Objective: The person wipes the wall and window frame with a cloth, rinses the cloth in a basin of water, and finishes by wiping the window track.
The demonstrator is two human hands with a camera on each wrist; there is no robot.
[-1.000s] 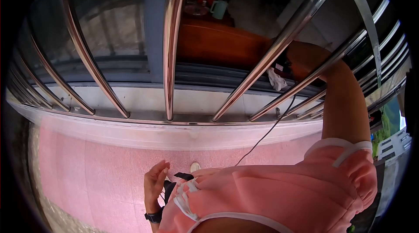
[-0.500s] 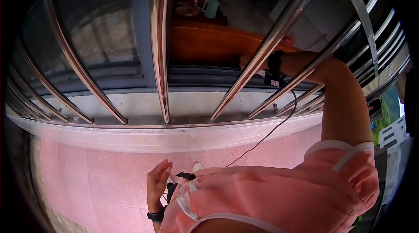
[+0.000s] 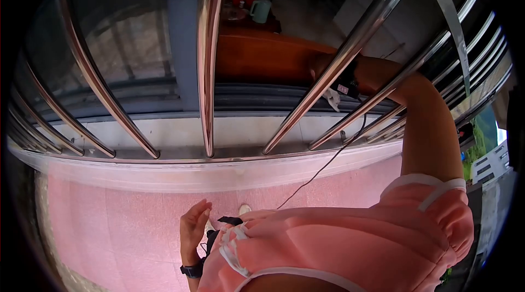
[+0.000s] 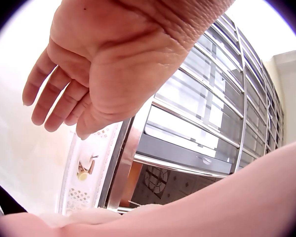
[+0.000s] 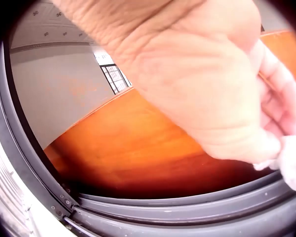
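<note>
The white cloth (image 3: pixel 332 97) is bunched at the fingertips of the right hand (image 3: pixel 318 68), just above the dark grey window track (image 3: pixel 246 97) and against the edge of the orange-brown wooden worktop (image 3: pixel 262 56) inside the room. The right wrist view shows the fingers curled in and pinching the cloth (image 5: pixel 293 160), with the right hand (image 5: pixel 212 84) close over the wood (image 5: pixel 138 148) and the track (image 5: pixel 187 207) curving below it. The right arm passes between two of the polished steel bars (image 3: pixel 206 62) of the window grille, and a wrist strap with a thin black cable (image 3: pixel 322 166) hangs down from it across the white ledge (image 3: pixel 164 128)

The left hand (image 3: pixel 194 229) hangs low beside the pink garment (image 3: pixel 350 243), well apart from the cloth. Its fingers are loose and nearly straight and it holds nothing, as the left wrist view also shows (image 4: pixel 93 64). A black watch (image 3: pixel 191 271) sits on that wrist. Behind it is a pink speckled surface (image 3: pixel 136 210)

At the far end of the worktop stands a pale green mug (image 3: pixel 260 10) among small items too blurred to tell
</note>
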